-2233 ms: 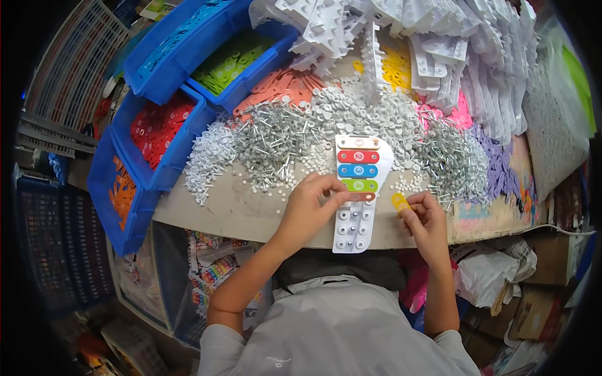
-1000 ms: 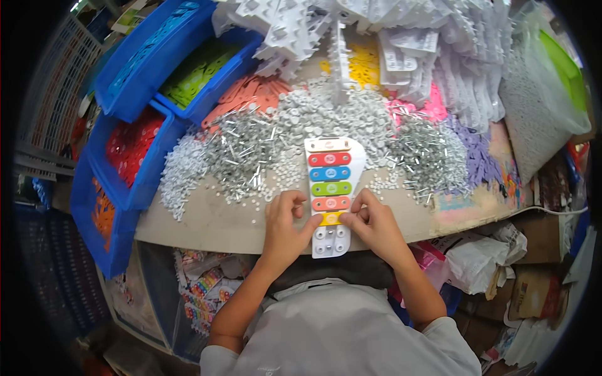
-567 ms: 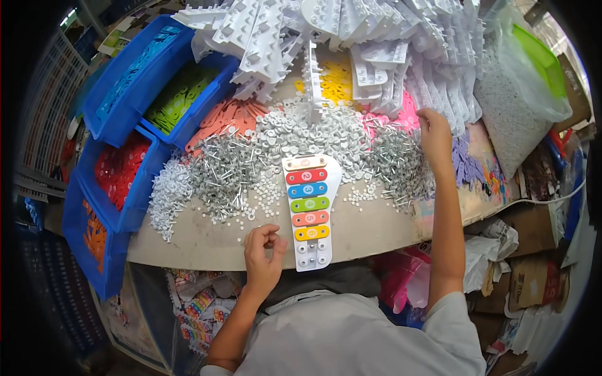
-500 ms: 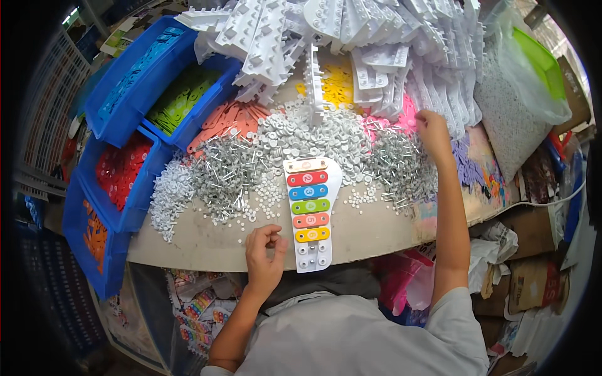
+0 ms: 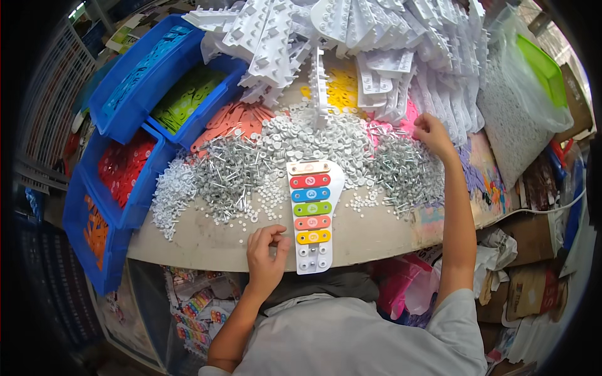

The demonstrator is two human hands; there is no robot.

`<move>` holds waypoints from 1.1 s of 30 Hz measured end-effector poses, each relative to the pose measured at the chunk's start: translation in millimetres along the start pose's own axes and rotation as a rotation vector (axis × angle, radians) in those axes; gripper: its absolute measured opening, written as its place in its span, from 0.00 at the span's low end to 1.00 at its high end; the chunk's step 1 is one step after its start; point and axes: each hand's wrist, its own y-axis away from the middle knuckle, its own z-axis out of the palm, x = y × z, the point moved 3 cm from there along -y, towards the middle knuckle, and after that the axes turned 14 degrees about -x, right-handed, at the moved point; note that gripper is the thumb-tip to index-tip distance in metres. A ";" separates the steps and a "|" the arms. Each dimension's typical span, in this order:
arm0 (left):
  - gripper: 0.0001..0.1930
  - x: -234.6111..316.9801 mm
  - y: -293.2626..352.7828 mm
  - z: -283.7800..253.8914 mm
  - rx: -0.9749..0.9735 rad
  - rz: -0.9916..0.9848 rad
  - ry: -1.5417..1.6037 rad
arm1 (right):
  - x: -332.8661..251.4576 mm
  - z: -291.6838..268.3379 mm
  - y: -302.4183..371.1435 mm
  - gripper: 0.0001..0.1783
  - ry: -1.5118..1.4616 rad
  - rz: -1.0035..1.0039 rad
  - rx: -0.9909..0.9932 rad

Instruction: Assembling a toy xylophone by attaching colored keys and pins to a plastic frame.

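Observation:
A white toy xylophone base lies at the table's near edge. Coloured bars cross it from a pale one at the top, through red, blue, green and coral, to a yellow bar; the lowest slots are bare. Just left of it rests my left hand, fingers loosely curled, thumb apart from them, nothing visible inside. My right hand reaches far right to the pink bars. Its fingertips are pinched together at the edge of that pile; whatever they hold is hidden.
Blue bins with blue, green, red and orange bars line the left. Heaps of silver pins, white washers and coral bars cover the middle. White bases are stacked behind. A bag of small parts stands right, beside purple bars.
My right hand has shifted slightly nearer at the pink pile, its fingers drawn closer together. My left hand and the xylophone stay in place; the view has moved a little.

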 end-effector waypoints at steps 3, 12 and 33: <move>0.09 1.1 -0.5 1.0 0.007 -0.047 0.110 | 4.9 -3.1 6.1 0.07 -0.016 -0.009 0.113; 0.09 7.6 6.0 -4.5 0.080 -0.006 0.070 | -37.4 9.3 54.6 0.07 -0.263 -0.142 0.432; 0.09 49.7 4.3 -10.3 -0.283 0.238 -0.184 | -226.1 167.2 204.5 0.06 -0.552 -0.030 -0.465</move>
